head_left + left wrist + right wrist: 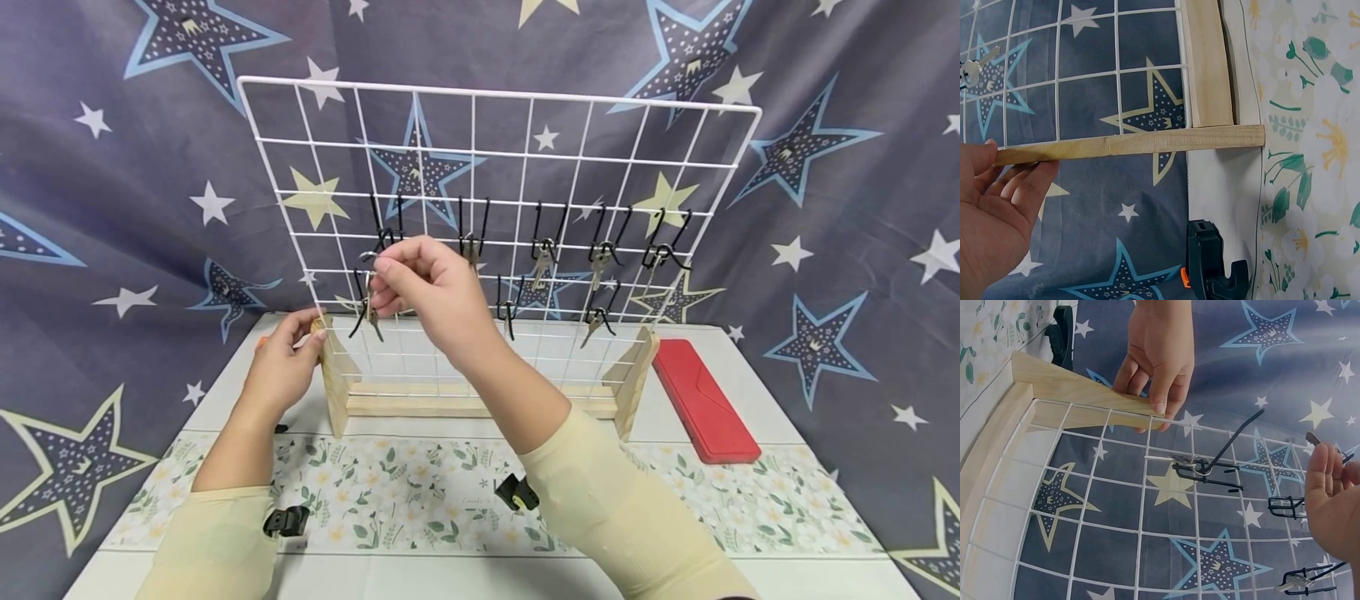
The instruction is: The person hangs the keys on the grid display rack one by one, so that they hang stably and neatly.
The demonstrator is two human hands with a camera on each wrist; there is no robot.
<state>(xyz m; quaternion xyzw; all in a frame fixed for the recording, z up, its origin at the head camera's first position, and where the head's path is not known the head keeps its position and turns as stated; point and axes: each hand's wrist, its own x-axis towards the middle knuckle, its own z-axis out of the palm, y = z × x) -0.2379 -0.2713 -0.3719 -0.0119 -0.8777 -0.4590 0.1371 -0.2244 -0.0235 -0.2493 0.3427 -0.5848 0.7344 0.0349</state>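
Note:
A white wire grid (495, 150) stands in a wooden base (420, 404). My left hand (285, 358) grips the top of the base's left wooden side piece (1129, 144), thumb on one face and fingers on the other. In front of the grid's upper-left black hook (377, 218), my right hand (438, 283) pinches a key (1313, 438) between thumb and fingers. Part of this key is hidden by the fingers. Just below, another key hangs on a lower black hook (358, 325). Further right, several hooks carry keys (543, 254).
A red case (705, 400) lies right of the stand. A dark clamp-like tool (1210, 265) with an orange part lies left of it. Beneath runs a floral table cover (420, 500); behind hangs a star-patterned cloth (825, 192).

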